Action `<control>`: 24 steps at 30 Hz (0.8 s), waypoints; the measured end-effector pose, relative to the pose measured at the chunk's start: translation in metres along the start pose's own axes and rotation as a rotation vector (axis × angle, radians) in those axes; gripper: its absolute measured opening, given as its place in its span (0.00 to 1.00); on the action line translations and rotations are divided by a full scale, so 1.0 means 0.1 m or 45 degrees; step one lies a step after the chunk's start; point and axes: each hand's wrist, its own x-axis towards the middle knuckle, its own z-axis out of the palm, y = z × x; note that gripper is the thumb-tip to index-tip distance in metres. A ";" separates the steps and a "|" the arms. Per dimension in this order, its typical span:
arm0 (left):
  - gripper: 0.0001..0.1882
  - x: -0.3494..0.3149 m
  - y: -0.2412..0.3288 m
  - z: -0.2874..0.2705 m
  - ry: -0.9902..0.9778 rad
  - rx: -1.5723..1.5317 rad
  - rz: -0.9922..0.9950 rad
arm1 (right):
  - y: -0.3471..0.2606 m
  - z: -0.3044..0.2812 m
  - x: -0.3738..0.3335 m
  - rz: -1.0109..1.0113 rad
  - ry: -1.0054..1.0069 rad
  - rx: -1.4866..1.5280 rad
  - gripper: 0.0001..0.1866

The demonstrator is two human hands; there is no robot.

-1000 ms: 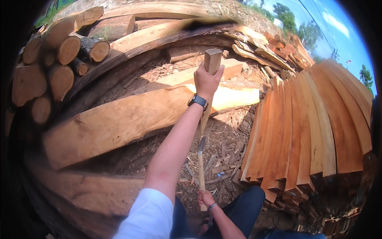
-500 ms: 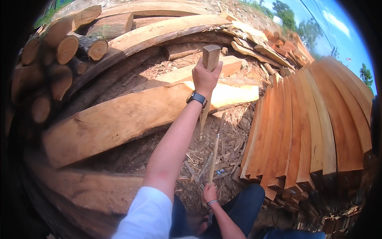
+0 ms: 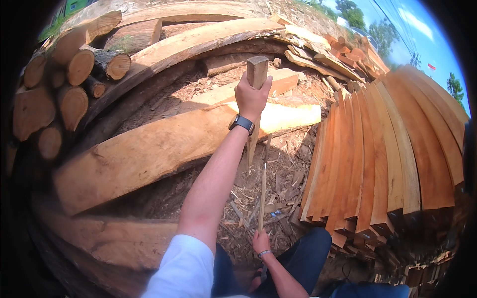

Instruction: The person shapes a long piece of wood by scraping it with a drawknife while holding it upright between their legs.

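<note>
My left hand (image 3: 251,98), with a watch on the wrist, is closed around the upper part of a wooden stake (image 3: 257,70). The stake is upright, its squared top above my fist and its narrowed lower end pointing down at the ground. Lower down, my right hand (image 3: 261,242), with a bracelet, grips the pale wooden handle of a long-handled knife (image 3: 262,196). A metal band joins the handle to a thin dark blade, seen almost edge-on. The blade points away from me, just right of the stake; whether they touch I cannot tell.
A broad sawn slab (image 3: 149,149) lies behind my left arm, with another slab (image 3: 124,238) nearer. Round logs (image 3: 79,67) are piled at the far left. Stacked reddish planks (image 3: 362,154) stand on the right. Wood chips (image 3: 283,181) cover the ground between.
The knife has swung slightly left, bringing its blade closer to the stake. My left hand still holds the stake, and the whole view has shifted a little.
</note>
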 end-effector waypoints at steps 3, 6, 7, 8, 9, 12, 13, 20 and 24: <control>0.19 -0.03 0.09 0.14 -0.028 -0.067 -0.023 | 0.74 0.36 0.09 0.061 -0.329 -0.261 0.19; 0.19 0.02 -0.01 0.00 -0.041 -0.017 0.001 | 0.16 0.11 -0.01 0.270 -0.502 0.006 0.19; 0.19 0.01 -0.02 0.00 -0.043 -0.015 0.005 | 0.17 0.12 -0.02 0.243 -0.487 0.053 0.18; 0.19 0.01 -0.04 -0.01 -0.042 -0.024 -0.002 | 0.18 0.14 -0.03 0.214 -0.472 0.100 0.18; 0.19 0.01 -0.03 0.00 -0.044 -0.043 -0.008 | 0.19 0.14 -0.04 0.189 -0.448 0.148 0.17; 0.19 0.02 0.01 0.07 -0.059 -0.070 -0.015 | 0.25 0.16 0.01 0.491 -0.641 0.960 0.14; 0.19 0.01 -0.02 0.06 -0.060 -0.061 -0.020 | 0.19 0.10 0.05 0.593 -0.715 1.215 0.14; 0.19 0.00 0.06 -0.01 -0.028 -0.002 -0.010 | 0.11 -0.21 0.17 0.584 -0.575 1.409 0.13; 0.19 -0.01 0.05 0.01 -0.009 0.014 0.014 | -0.06 -0.21 0.07 0.263 -0.224 0.986 0.13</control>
